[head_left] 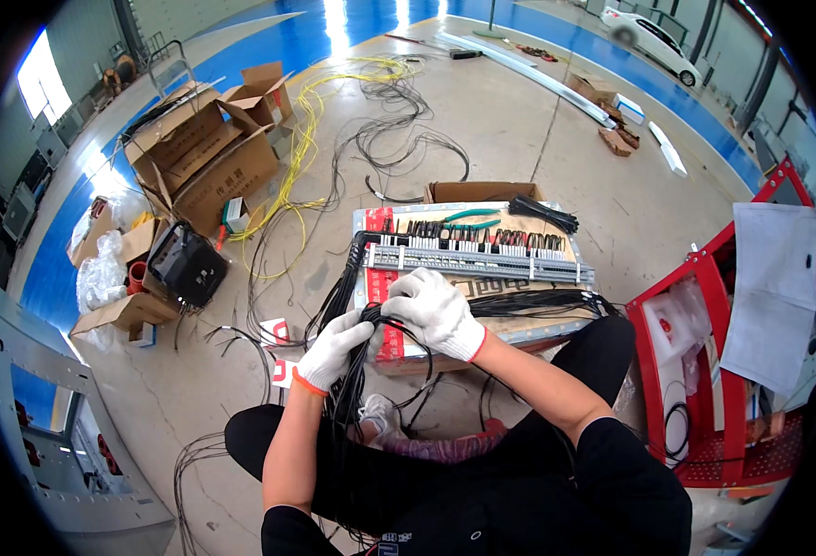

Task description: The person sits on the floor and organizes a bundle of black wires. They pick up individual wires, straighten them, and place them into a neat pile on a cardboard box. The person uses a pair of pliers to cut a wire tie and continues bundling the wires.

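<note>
My left hand (332,352), in a white glove with an orange cuff, is closed around a bundle of thin black cables (345,403). The cables hang down over my lap. My right hand (438,313), gloved too, has its fingers bent and pinched at the bundle's top, beside the left fingertips. Just beyond the hands, a long grey slotted rail (482,263) lies on a flat carton (519,301), with a row of black wires and white markers along it. Green-handled pliers (471,222) and a bunch of black cable ties (545,215) lie behind the rail.
Open cardboard boxes (218,176) and a black case (186,266) stand at the left. Yellow cable (311,120) and loose black wires trail across the floor. A red metal frame (690,361) with white paper sheets (771,287) is at the right. White rails (538,79) lie farther off.
</note>
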A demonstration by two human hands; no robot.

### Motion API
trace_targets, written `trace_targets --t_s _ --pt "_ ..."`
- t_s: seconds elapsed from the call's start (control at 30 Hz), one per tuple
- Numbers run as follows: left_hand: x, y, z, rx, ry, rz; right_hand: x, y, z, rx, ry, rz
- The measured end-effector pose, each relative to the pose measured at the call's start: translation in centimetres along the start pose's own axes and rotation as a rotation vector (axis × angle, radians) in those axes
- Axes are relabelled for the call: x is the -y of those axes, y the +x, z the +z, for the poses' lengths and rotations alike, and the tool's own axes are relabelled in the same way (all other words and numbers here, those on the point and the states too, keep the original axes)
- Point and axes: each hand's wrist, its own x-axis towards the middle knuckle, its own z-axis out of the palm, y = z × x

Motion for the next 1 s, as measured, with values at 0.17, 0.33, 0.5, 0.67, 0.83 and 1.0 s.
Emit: trace_targets --t_s 0.17,0.33,0.5,0.67,0.83,1.0 --pt "-0.4 0.0 0.4 0.048 -0.014 -0.014 0.6 -0.1 -0.3 0.118 -0.091 0.031" --pt "-0.3 0.0 0.1 0.08 0.057 0.001 0.6 -0.7 -0.3 0.122 -0.27 0.004" --pt "-0.7 0.2 0.9 0.069 0.079 0.004 -0.9 -1.7 2.3 -0.031 -0.328 -0.026" --pt "-0.9 0.1 0.5 0.084 0.088 -0.022 -1.6 -0.3 1.4 0.022 -0.323 -0.082" --pt "-0.2 -0.1 0.1 0.073 0.011 0.02 -1.3 0.7 -1.7 0.163 -0.327 0.112" --pt "0.4 0.3 -0.6 0.088 -0.001 0.021 2.0 -1.0 -1.9 0.315 -0.167 0.125"
